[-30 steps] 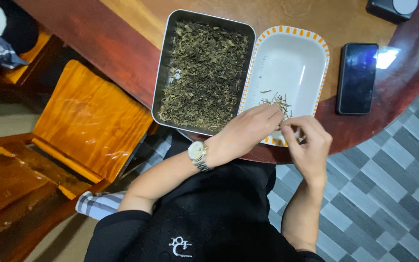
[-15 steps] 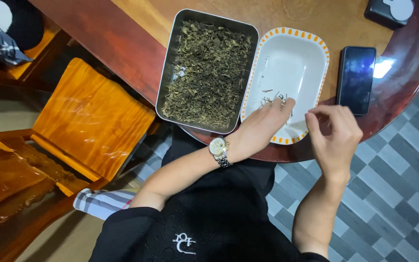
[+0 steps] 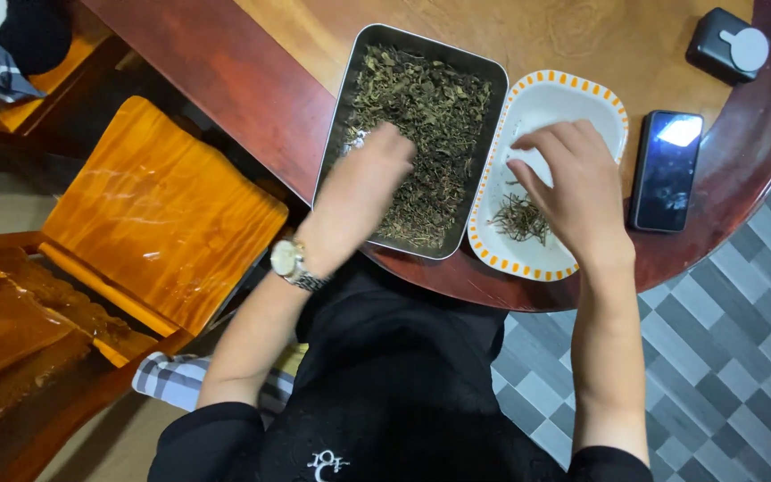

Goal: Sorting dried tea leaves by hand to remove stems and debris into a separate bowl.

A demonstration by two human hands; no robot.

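Your left hand (image 3: 363,183) spreads loose over the metal tray (image 3: 336,116) of dried leaves (image 3: 430,116); your right hand (image 3: 573,183), fingers apart, hovers above the stems (image 3: 521,219) in the white dish (image 3: 604,112)

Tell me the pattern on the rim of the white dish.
The white dish has a rim of short orange dashes all round, clearest in the head view.

head view, steeply downward, near table (image 3: 252,80)
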